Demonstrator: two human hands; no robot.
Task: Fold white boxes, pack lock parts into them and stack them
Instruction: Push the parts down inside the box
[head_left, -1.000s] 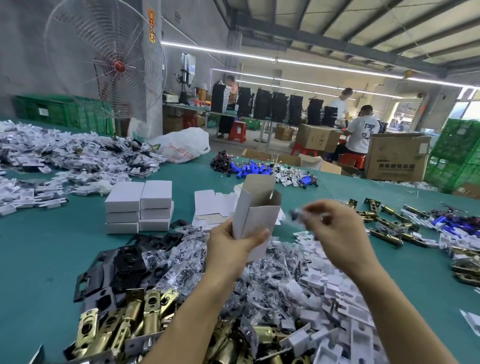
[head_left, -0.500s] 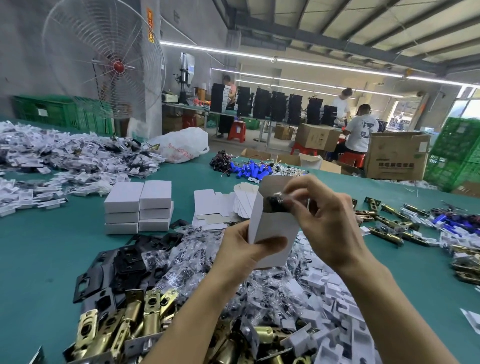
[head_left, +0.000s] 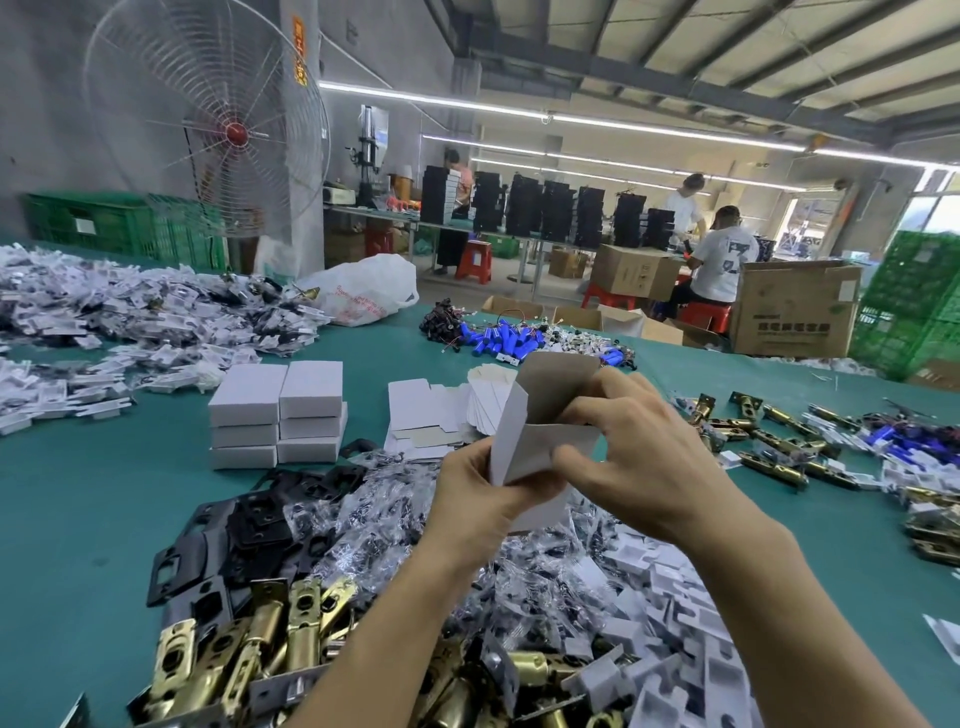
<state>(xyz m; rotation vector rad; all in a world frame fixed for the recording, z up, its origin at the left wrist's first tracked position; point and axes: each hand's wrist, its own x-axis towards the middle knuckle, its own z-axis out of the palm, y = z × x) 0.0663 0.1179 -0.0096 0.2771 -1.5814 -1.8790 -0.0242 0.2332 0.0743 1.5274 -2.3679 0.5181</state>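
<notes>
I hold an upright white box (head_left: 540, 436) with its top flap open above the green table. My left hand (head_left: 480, 499) grips its lower part from the left. My right hand (head_left: 634, 441) is at the box's mouth, its thumb across the front wall and its fingers curled over the rim. The inside of the box is hidden. Two stacks of closed white boxes (head_left: 280, 410) stand to the left. Flat unfolded boxes (head_left: 441, 415) lie behind the held one. Brass latch bolts (head_left: 260, 644), black strike plates (head_left: 244, 525) and bagged screws (head_left: 384, 519) are heaped below my arms.
White plastic parts (head_left: 675, 597) pile up at the lower right. More brass latches (head_left: 779, 441) lie to the right, blue batteries (head_left: 509, 340) farther back. White bagged parts (head_left: 130, 317) cover the far left. People work at tables beyond, next to cardboard cartons (head_left: 795, 312).
My right hand carried a small bagged part to the box, pushed it into the open top, and now rests on the box's rim with the part out of sight.
</notes>
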